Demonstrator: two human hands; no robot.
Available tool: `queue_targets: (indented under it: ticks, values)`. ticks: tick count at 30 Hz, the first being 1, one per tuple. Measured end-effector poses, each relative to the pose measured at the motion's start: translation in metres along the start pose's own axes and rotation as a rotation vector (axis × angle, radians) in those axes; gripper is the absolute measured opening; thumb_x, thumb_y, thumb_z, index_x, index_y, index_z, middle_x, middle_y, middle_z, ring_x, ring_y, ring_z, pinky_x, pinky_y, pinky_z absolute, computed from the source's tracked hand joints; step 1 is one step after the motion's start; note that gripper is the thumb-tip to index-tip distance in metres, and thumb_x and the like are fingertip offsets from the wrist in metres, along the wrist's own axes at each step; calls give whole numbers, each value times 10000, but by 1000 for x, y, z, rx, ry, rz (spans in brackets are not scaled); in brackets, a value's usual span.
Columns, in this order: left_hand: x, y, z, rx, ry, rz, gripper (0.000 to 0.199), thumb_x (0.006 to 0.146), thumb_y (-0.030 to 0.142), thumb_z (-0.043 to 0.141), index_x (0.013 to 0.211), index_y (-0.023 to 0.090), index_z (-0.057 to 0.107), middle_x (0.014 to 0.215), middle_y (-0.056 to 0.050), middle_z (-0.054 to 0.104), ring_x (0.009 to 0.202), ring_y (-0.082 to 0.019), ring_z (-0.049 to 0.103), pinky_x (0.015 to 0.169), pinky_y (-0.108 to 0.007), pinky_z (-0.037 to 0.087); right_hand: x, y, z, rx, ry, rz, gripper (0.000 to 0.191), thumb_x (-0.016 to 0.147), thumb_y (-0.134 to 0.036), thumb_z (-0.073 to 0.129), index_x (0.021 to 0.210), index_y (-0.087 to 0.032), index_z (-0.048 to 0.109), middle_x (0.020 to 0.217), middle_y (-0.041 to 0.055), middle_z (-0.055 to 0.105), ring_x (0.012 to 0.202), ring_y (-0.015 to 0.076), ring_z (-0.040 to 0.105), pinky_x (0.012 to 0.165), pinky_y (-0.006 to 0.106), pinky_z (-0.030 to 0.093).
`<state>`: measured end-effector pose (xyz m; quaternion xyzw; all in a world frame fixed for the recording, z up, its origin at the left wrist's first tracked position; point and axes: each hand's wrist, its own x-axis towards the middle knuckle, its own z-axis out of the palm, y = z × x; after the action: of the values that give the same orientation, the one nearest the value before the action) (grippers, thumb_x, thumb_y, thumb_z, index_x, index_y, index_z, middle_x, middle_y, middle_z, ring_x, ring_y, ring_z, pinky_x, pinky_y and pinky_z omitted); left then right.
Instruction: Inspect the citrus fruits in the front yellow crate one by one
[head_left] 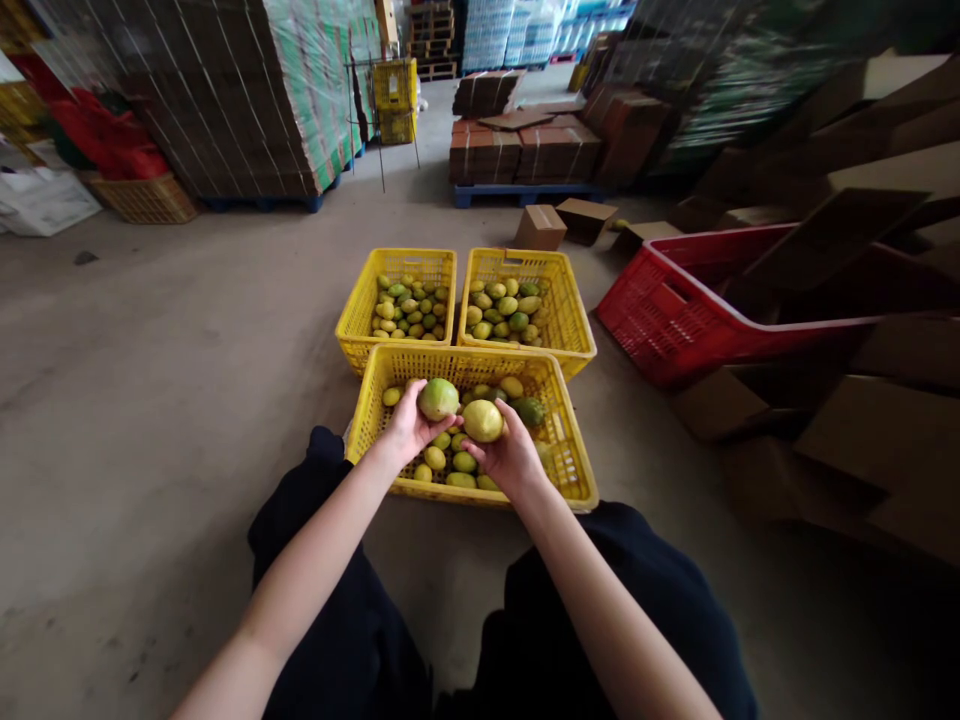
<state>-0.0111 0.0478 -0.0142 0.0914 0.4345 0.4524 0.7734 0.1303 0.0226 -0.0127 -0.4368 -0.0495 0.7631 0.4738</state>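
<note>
My left hand (410, 428) is closed around a green lemon (439, 399) with a yellowish tinge. Beside it, my right hand (514, 452) grips a yellow lemon (482, 421). Both fruits are held close together above the near yellow crate (472, 357), between my knees. Inside that crate lie several loose lemons (434, 458), green and yellow, partly hidden by my hands. A larger dark green fruit (529, 411) rests at the crate's right side.
Two more yellow crates, left (360, 318) and right (577, 318), stand just beyond, holding lemons. A red crate (660, 310) with cardboard sits to the right among cardboard boxes (885, 430). Flattened cartons (559, 150) on a blue pallet (517, 194) and wrapped stacks (292, 90) stand farther back.
</note>
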Motion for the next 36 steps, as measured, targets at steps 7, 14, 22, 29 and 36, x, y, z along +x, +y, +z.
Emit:
queue_targets:
  ticks: [7, 14, 22, 29, 36]
  values:
    - [-3, -5, 4, 122, -7, 54, 337, 887, 379, 438, 919, 93, 612, 714, -87, 641, 507, -123, 597, 442, -189, 501, -2, -2, -2, -45, -63, 36, 310, 879, -346, 402, 846, -126, 617, 553, 62, 666, 417, 148, 597, 375, 215, 491]
    - [-11, 0, 7, 39, -119, 146, 225, 815, 329, 552, 890, 130, 627, 815, -84, 668, 601, -159, 646, 470, -211, 505, 0, 2, -1, -4, -63, -149, 153, 762, -326, 619, 748, -184, 564, 594, 1, 649, 462, 131, 585, 384, 212, 448]
    - [-11, 2, 6, -94, -98, 69, 335, 852, 401, 487, 819, 97, 623, 743, -109, 664, 636, -179, 658, 528, -249, 545, 6, 2, -6, 50, -64, -121, 331, 812, -490, 529, 845, -170, 606, 624, 30, 662, 506, 166, 613, 416, 246, 459]
    - [-14, 5, 3, -186, -229, 148, 311, 834, 343, 446, 854, 116, 657, 749, -78, 672, 576, -158, 631, 462, -233, 502, -1, -7, -8, 112, -361, -212, 319, 780, -341, 490, 986, -141, 630, 772, 78, 687, 526, 164, 608, 355, 221, 421]
    - [-3, 0, 8, -515, -174, 232, 285, 809, 325, 446, 816, 131, 655, 828, -89, 691, 894, -230, 659, 822, -381, 531, 6, -4, -1, 428, -319, -257, 199, 745, -293, 559, 890, -176, 631, 831, 52, 689, 709, 161, 647, 592, 255, 544]
